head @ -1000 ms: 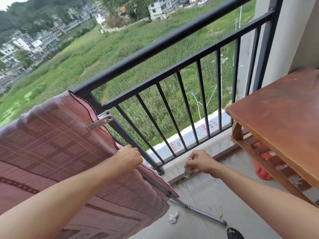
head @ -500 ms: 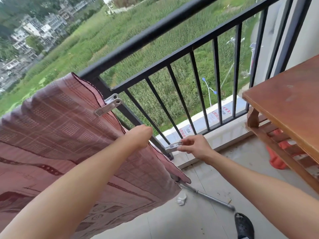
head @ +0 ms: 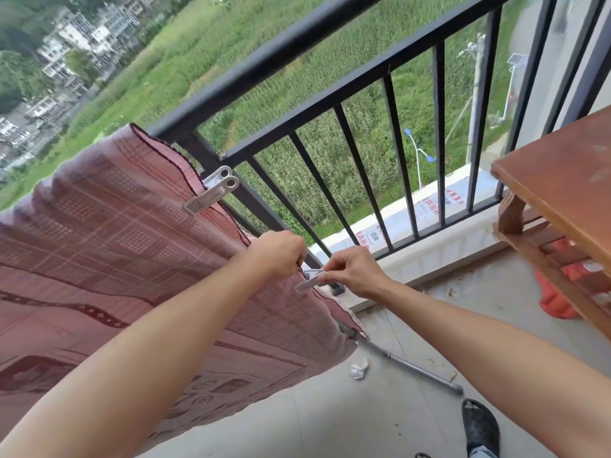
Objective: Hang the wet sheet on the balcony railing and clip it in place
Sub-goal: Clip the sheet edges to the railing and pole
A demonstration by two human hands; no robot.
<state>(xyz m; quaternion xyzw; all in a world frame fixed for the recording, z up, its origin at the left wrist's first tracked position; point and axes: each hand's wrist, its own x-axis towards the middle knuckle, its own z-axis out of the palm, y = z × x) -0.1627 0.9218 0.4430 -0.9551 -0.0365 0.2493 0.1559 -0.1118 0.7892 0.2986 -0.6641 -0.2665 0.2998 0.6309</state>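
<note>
A pink patterned sheet (head: 109,246) hangs over the black balcony railing (head: 284,44) on the left. One white clip (head: 213,190) grips the sheet's right edge high up, by the railing post. My left hand (head: 279,252) pinches that same edge lower down. My right hand (head: 352,271) holds a second white clip (head: 309,282) right against the sheet's edge, beside my left hand. Whether its jaws are on the cloth is hidden by my fingers.
A wooden table (head: 568,180) stands at the right with an orange cloth (head: 555,299) under it. On the tiled floor lie a grey metal pole (head: 416,366), a crumpled white scrap (head: 358,371) and a dark sandal (head: 479,424).
My right hand rose from the floor ledge with the clip and moved left to the sheet's edge beside my left hand. The view shifted closer and downward.
</note>
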